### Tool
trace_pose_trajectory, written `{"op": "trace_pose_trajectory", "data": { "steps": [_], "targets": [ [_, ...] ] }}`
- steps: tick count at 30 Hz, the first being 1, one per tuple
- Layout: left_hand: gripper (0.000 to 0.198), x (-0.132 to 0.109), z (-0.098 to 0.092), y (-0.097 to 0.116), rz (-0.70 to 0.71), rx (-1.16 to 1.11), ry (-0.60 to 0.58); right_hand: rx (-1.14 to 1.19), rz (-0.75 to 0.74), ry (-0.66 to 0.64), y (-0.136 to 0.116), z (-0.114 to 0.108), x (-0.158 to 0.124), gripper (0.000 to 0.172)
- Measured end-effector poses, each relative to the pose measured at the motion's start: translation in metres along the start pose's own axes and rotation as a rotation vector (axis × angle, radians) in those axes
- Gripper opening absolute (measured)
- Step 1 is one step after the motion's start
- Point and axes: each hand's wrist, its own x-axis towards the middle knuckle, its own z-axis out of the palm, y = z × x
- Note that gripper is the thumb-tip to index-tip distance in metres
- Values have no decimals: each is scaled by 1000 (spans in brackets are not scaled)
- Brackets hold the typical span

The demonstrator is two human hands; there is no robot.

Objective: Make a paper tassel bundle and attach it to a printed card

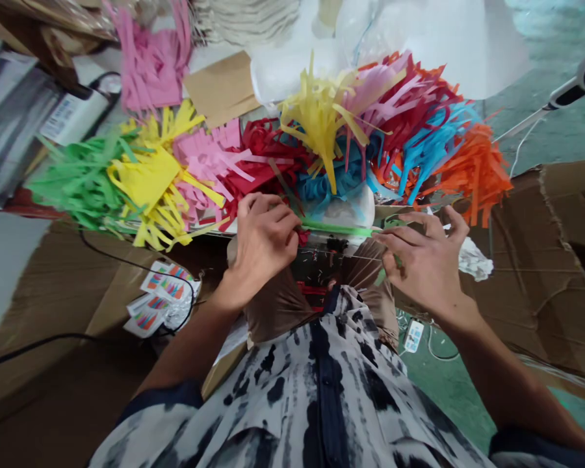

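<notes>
**Narrow bright-green paper-like strip (338,227) held level btwn L hand (267,237) & R hand (422,250)**

Viewing remotely via head cam. The strip sits in front of me, btwn the hands & above the brown-trousered lap (277,302), just on the near side of a row of fringed bundles.

L grip: fingers curled in, tips pressed together, looks like they're pinching the strip's L end. R grip: forefinger tip at the R end, other fingers loosely spread; can't tell if the thumb closes on it, contact's hidden. I'd guess a hand at each end is there to keep it straight, w/ L as the anchor & R free for fine finger work.

Row, L to R, incl.: green fringed paper-like bundle (78,179), bright-yellow fringed bundle (149,177), pale-pink fringed bundle (207,159), dark-red fringed bundle (258,153), blue fringed bundle (433,136), orange fringed bundle (482,172). They crowd & overlap; prob. set close so each colour's in easy reach, leaving the near strip of space for the hands. Flat tan card piece (221,88) lies behind, prob. out of the way.
</notes>
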Motion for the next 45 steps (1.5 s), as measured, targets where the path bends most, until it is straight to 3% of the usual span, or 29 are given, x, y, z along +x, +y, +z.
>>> {"op": "trace_pose_trajectory", "data": {
  "steps": [3, 7, 12, 19, 24, 29, 33, 35, 38, 43, 45],
  "targets": [
    [19, 10, 3, 16, 71, -34, 28, -35, 9, -47, -5, -5, 9, 13],
    [20, 28, 32, 37, 214, -84, -149, -91, -7, -62, -10, -6, 20, 15],
    [19, 35, 48, 37, 201, -43, -165, -74, -35, -96, -6, 2, 27, 20],
    [29, 30, 43, 31, 77, 48, -140, -20, 56, -102, 0, 16, 28, 27],
    [29, 35, 40, 26, -8, 76, -196, -12, 113, -149, 3, 15, 29, 25],
    [25, 41, 39, 19, 49, 55, -203, -33, 115, -167, 2, 13, 34, 24],
    [31, 41, 38, 12, 323, -32, -200, -29, 20, -81, 1, 16, 31, 18],
    [34, 39, 37, 9, 377, -31, -214, -30, -52, 0, 1, 18, 27, 18],
    [33, 33, 33, 7, 312, -30, -197, -73, -73, 65, -1, 17, 21, 19],
    [29, 11, 27, 25, 234, -108, -147, -105, -54, -83, -22, 4, 21, 24],
    [27, 0, 28, 37, 198, -110, -106, -89, -49, -83, -32, 2, 21, 22]
  ]
}}
